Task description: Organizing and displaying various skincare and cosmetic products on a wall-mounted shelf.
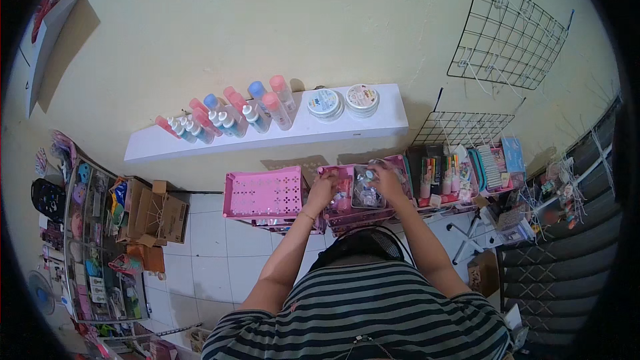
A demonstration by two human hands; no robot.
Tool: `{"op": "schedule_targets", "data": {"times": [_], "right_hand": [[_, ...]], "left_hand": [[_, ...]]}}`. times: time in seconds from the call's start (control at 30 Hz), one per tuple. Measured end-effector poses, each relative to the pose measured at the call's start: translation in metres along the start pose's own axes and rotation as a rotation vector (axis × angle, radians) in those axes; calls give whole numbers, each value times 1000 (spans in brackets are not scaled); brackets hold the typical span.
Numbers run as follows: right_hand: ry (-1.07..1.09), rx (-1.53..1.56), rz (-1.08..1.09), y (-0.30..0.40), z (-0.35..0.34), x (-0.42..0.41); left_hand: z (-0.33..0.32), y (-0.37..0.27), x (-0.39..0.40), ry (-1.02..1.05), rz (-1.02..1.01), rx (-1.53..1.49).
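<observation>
My left hand (pixel 322 191) reaches into the left part of a pink plastic basket (pixel 341 221), over red and pink small items (pixel 343 200); whether its fingers hold anything is too small to tell. Inside the same basket stands a clear plastic container (pixel 369 197) filled with small shiny packets. Over the right rim of that container is my right hand (pixel 384 180), its fingertips by the contents and partly hidden. An empty-looking pink perforated basket (pixel 265 192) stands to the left of both hands.
A white wall shelf (pixel 310 132) above the baskets holds pink- and blue-capped bottles (pixel 280 110) and stacked round tubs (pixel 362 100). Pens (pixel 429 172) and other goods fill the racks at right. Cardboard boxes (pixel 170 215) and a display case (pixel 102 240) stand at left; wire grids (pixel 510 35) hang above right.
</observation>
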State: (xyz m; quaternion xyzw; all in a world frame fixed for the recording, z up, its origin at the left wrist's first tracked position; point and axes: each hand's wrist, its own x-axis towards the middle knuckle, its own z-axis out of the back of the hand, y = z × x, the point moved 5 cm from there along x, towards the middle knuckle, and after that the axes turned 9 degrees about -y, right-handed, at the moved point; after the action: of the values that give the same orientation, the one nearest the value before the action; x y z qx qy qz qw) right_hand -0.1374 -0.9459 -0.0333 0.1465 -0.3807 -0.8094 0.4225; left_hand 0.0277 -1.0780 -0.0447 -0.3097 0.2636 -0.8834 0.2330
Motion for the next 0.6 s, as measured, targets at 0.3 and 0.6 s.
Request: {"op": "schedule_targets", "data": {"times": [0.3,0.6], "right_hand": [[-356,-452,202,13,2,-20],[-49,604,188,56,5,-21]], "left_hand": [[4,-6,-1,182,51,-162],[11,-24,17,-15,338,-684]]}}
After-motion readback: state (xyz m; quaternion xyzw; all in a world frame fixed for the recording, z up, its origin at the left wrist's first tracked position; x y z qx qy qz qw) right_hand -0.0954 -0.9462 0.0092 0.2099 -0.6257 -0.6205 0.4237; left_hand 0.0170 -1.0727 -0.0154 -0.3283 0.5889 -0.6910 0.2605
